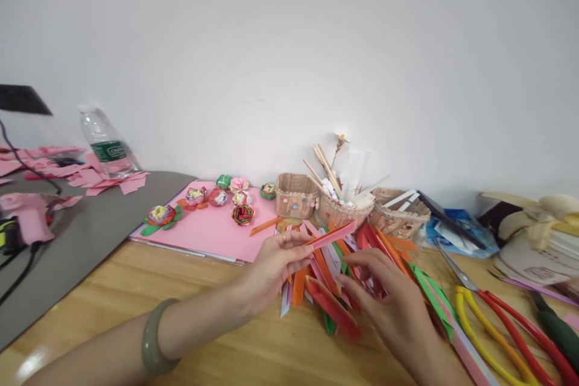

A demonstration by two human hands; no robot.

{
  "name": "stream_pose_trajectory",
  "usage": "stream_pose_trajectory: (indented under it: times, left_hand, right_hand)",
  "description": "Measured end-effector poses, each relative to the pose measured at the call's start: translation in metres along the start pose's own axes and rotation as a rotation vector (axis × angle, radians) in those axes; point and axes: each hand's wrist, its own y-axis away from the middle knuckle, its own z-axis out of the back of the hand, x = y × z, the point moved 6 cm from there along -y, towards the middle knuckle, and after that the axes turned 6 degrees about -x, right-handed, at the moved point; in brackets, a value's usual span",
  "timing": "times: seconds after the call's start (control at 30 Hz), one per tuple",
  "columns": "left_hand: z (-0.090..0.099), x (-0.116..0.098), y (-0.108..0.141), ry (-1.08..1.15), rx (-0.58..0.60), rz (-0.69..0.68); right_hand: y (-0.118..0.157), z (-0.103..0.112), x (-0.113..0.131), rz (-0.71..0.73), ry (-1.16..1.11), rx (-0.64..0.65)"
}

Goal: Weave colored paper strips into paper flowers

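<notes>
Between thumb and fingers of my left hand point(274, 265), closed, is a folded pink paper strip point(335, 234). It points up and to the right. My right hand point(393, 298) is over the right side of a heap of folded paper strips point(322, 268) in orange, red, green, pink and white. Its thumb and fingers are bent but apart, and I see nothing held between them. A red folded strip point(332, 307) lies at the front of the heap, just left of my right thumb. Longer green and pink paper strips point(436, 304) lie right of my right hand.
Rolled paper flowers point(243, 214) sit on a pink sheet point(217, 238). Three small baskets point(294, 196) line the wall, one holding sticks. Scissors point(493, 313) with yellow and red handles lie at right. A pink glue gun point(27, 217) and a bottle point(108, 148) stand left.
</notes>
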Motion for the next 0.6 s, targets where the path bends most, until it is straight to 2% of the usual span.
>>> stream_pose_trajectory:
  times: [0.13,0.23,0.33,0.47,0.6]
  left_hand:
    - [0.001,-0.001,0.000,0.027,0.006,-0.005]
    - [0.002,0.000,-0.001,0.046,-0.008,0.009]
    - [0.001,0.002,-0.001,0.040,-0.001,0.027]
    - [0.000,0.000,0.000,-0.028,0.010,-0.018]
    - [0.001,0.000,0.001,-0.064,-0.007,-0.043]
  right_hand:
    - [0.016,-0.018,0.019,0.267,0.225,0.135]
    - [0.021,-0.023,0.024,0.330,0.308,0.228]
    - [0.018,-0.020,0.021,0.277,0.355,0.274]
    - [0.014,-0.020,0.010,0.194,0.410,0.332]
    - [0.013,-0.020,0.003,0.071,0.208,0.365]
